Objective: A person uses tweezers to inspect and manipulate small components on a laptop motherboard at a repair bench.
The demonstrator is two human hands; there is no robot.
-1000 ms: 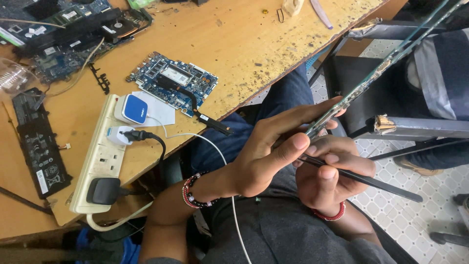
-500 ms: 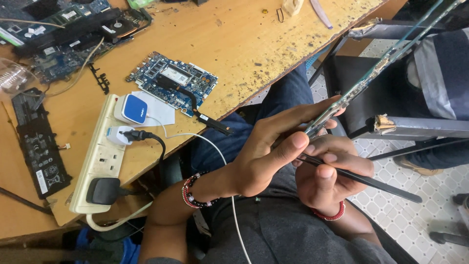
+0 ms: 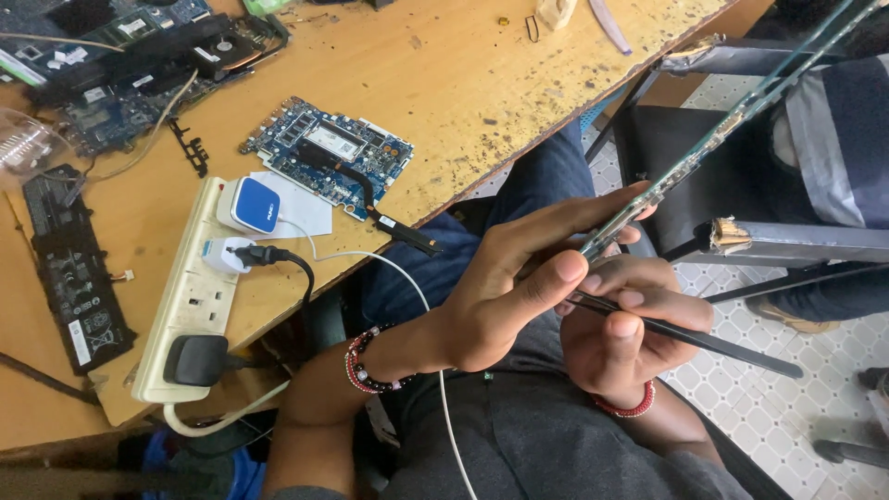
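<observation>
1. The left hand (image 3: 505,292) is curled round the lower end of a long thin panel (image 3: 732,120), thumb pressed across the front and fingers wrapped behind. It's a firm, closed grip.
2. That panel runs edge-on from the hand up to the top right corner, tilted steeply, over the lap and off the side of the wooden workbench (image 3: 463,83).
3. The right hand (image 3: 620,329) sits just under the left, touching it, fingers pinched tight on a slim black tool (image 3: 704,338). The tool's near end points in at the panel's lower end, but where its tip lies is hidden behind the left thumb; its other end points out to the lower right.
4. Beaded bracelets on both wrists, red and dark.
5. On the bench, a blue circuit board (image 3: 324,153) lies flat, well apart from the hands, with a black strip trailing off its corner toward the bench edge.
6. Just left of it, a white power strip (image 3: 185,296) holds three things in its sockets: a blue-and-white charger (image 3: 250,206), a small white adapter with a black lead, and a black plug (image 3: 196,359) at the near end.
7. A white cable (image 3: 417,296) loops from the charger down over the lap.
8. Far left, a flat black battery pack (image 3: 74,268); more opened boards crowd the top left corner.
9. A black chair (image 3: 741,204) stands to the right, behind the panel.
</observation>
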